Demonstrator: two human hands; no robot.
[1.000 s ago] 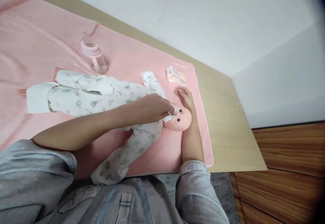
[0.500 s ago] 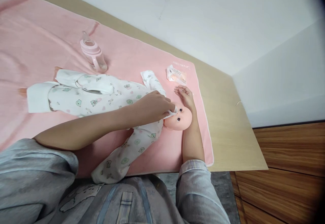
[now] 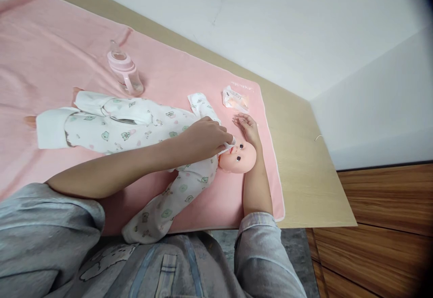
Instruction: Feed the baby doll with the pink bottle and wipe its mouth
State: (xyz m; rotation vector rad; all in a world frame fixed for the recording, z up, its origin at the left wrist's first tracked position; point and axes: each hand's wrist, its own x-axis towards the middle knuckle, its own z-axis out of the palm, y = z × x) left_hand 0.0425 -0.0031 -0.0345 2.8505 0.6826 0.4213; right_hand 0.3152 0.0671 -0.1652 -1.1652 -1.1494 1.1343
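Observation:
A baby doll [image 3: 241, 162] lies on its back in white printed pajamas [image 3: 135, 129], its head toward the right. My left hand [image 3: 208, 138] reaches across its chest, fingers pinched on a small white cloth [image 3: 230, 144] held at the doll's mouth and cheek. Beyond the head lies my right forearm, against or very near the crown. Past it my right hand [image 3: 247, 127] rests on the blanket, palm partly up, fingers loosely extended and holding nothing. A small clear packet [image 3: 235, 99] with orange contents lies just beyond those fingers.
A pink blanket [image 3: 176, 70] covers much of the wooden tabletop [image 3: 304, 171]. A pink-topped baby bottle [image 3: 125, 70] with handles lies near the doll's legs. A white wall [image 3: 270, 23] borders the table's far side. Wood-grain panels [image 3: 385, 199] stand at the right.
My left hand has drawn the cloth slightly back toward the doll's chin, and more of its mouth shows. My right hand stays in place.

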